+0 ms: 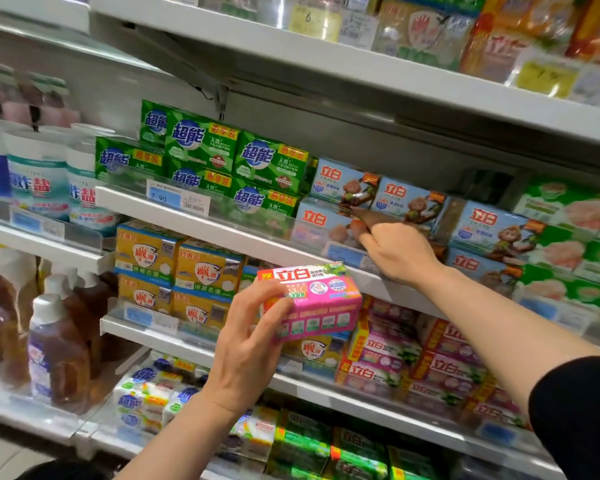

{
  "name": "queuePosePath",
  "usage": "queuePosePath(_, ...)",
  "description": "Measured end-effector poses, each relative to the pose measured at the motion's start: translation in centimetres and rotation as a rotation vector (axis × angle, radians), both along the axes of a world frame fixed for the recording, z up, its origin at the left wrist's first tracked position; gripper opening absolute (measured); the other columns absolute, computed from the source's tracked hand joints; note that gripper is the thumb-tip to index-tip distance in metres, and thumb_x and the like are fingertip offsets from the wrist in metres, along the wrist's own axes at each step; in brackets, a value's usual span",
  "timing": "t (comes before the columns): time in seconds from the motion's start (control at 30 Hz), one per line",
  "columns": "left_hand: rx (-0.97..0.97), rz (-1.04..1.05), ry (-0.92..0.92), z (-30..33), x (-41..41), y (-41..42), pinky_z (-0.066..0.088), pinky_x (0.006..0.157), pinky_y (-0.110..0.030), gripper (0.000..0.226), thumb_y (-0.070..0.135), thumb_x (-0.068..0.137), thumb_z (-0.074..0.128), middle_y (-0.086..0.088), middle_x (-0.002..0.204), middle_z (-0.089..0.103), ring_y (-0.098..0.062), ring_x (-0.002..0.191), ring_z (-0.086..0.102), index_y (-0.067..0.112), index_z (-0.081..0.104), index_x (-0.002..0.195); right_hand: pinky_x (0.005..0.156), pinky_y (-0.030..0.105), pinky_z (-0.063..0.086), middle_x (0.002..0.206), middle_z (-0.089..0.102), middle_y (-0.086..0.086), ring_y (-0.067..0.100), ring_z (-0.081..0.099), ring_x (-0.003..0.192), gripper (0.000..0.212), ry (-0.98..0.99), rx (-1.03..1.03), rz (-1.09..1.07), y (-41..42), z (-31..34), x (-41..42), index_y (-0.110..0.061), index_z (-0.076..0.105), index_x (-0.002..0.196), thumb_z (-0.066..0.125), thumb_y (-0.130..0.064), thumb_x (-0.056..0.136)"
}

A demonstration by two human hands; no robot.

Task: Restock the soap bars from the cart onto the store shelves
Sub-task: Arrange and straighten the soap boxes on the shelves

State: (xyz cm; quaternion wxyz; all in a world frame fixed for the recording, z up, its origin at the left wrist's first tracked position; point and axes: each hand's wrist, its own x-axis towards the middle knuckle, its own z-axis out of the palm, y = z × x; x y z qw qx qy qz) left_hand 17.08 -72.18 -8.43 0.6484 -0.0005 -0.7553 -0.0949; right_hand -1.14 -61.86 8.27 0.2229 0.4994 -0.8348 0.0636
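Left grip (253, 327) pinches a pink soap box (317, 303) in front of the shelves, fingers curled round its near end. Up and right of it, the right grip (395, 252) reaches onto the shelf (243, 237), fingers touching a blue soap pack (321, 221); whether they pinch it I cannot tell.

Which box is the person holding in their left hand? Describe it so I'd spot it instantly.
Find the white shelf edge carrying the green soap boxes. Just below it, in front of the shelves, the left hand grips a pink soap box. It is the only box off the shelves, with a red-and-white logo on top.
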Motion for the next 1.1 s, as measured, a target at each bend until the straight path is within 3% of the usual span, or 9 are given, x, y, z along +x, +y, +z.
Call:
queuePosePath(0.1, 0.027, 0.002, -0.038, -0.2, -0.2, 0.6, 0.042, 0.102, -0.027, 0.053, 0.018, 0.078, 0.073, -0.010, 0.127, 0.043, -0.023, 0.120, 0.044, 0.012, 0.044, 0.121, 0.062, 0.036, 0.033, 0.080, 0.051, 0.004, 0.032, 0.057, 0.085, 0.038, -0.021, -0.042, 0.055, 1.0, -0.8, 0.1, -0.017, 0.042, 0.077, 0.033, -0.046, 0.100)
queuePosePath(0.2, 0.069, -0.022, -0.080, -0.2, -0.6, 1.8, 0.034, 0.106, -0.023, 0.054, 0.019, 0.077, 0.074, -0.009, 0.126, 0.043, -0.022, 0.118, 0.044, 0.012, 0.044, 0.121, 0.081, 0.037, 0.042, 0.101, 0.061, 0.006, 0.027, 0.056, 0.101, 0.036, -0.021, -0.248, 0.203, 3.7, -2.7, 0.6, -0.011, 0.060, 0.111, 0.045, -0.041, 0.098)
queuePosePath(0.3, 0.047, -0.072, -0.116, -0.2, -1.0, 3.6, 0.034, 0.106, -0.019, 0.052, 0.021, 0.079, 0.072, -0.008, 0.126, 0.043, -0.018, 0.119, 0.043, 0.012, 0.043, 0.121, 0.076, 0.034, 0.048, 0.094, 0.071, 0.004, 0.021, 0.063, 0.089, 0.043, -0.058, -0.440, 0.258, 7.7, -5.3, 1.5, -0.012, 0.072, 0.096, 0.046, -0.046, 0.091)
queuePosePath(0.37, 0.020, -0.114, -0.139, -0.6, -1.2, 5.1, 0.035, 0.106, -0.016, 0.051, 0.021, 0.081, 0.073, -0.008, 0.126, 0.044, -0.015, 0.120, 0.042, 0.011, 0.044, 0.121, 0.069, 0.031, 0.047, 0.089, 0.072, 0.002, 0.013, 0.063, 0.079, 0.043, -0.422, -0.378, 0.186, 9.8, -6.5, 2.6, -0.015, 0.072, 0.092, 0.048, -0.051, 0.092)
queuePosePath(0.5, -0.080, -0.220, -0.230, -1.7, -1.7, 7.8, 0.038, 0.105, -0.024, 0.035, 0.026, 0.091, 0.056, -0.008, 0.127, 0.044, -0.019, 0.118, 0.045, 0.009, 0.044, 0.119, 0.073, 0.029, 0.051, 0.097, 0.069, 0.014, 0.019, 0.063, 0.081, 0.021, -1.333, -0.294, 0.081, 13.3, -8.3, 2.8, -0.009, 0.070, 0.099, 0.072, -0.023, 0.083)
queuePosePath(0.63, -0.165, -0.268, -0.343, -3.3, -3.1, 9.2, 0.046, 0.099, -0.029, 0.047, 0.019, 0.080, 0.070, -0.008, 0.127, 0.043, -0.022, 0.115, 0.047, 0.007, 0.043, 0.117, 0.069, 0.034, 0.057, 0.095, 0.070, 0.014, 0.023, 0.066, 0.081, 0.038, -1.561, -0.274, 0.005, 17.1, -10.7, 2.4, -0.010, 0.071, 0.097, 0.083, -0.015, 0.062)
queuePosePath(0.8, -0.020, -0.197, -0.658, -4.4, -4.9, 10.6, 0.047, 0.090, -0.030, 0.093, 0.018, 0.057, 0.091, -0.007, 0.139, 0.038, -0.020, 0.124, 0.041, 0.011, 0.037, 0.133, 0.079, 0.041, 0.058, 0.100, 0.072, 0.014, 0.025, 0.071, 0.088, 0.046, -1.464, -0.492, -0.122, 21.2, -12.6, 1.7, -0.011, 0.069, 0.101, 0.084, 0.002, 0.060)
queuePosePath(0.93, 0.075, -0.078, -0.745, -5.4, -7.2, 10.1, 0.048, 0.092, -0.031, 0.074, 0.014, 0.064, 0.086, -0.006, 0.133, 0.048, -0.024, 0.121, 0.046, 0.008, 0.050, 0.128, 0.065, 0.025, 0.056, 0.101, 0.070, 0.003, 0.014, 0.068, 0.092, 0.047, -1.169, -0.681, -0.100, 21.9, -12.8, 0.4, -0.013, 0.069, 0.097, 0.084, 0.006, 0.057)
queuePosePath(1.1, 0.170, 0.135, -0.991, -7.6, -8.5, 7.1, 0.041, 0.100, -0.039, 0.055, 0.018, 0.073, 0.073, -0.009, 0.127, 0.053, -0.030, 0.118, 0.045, 0.009, 0.055, 0.124, 0.081, 0.009, 0.046, 0.102, 0.069, -0.003, 0.003, 0.063, 0.092, 0.055, -0.676, -0.660, 0.045, 17.2, -12.6, -0.5, -0.017, 0.069, 0.101, 0.092, -0.009, 0.052)
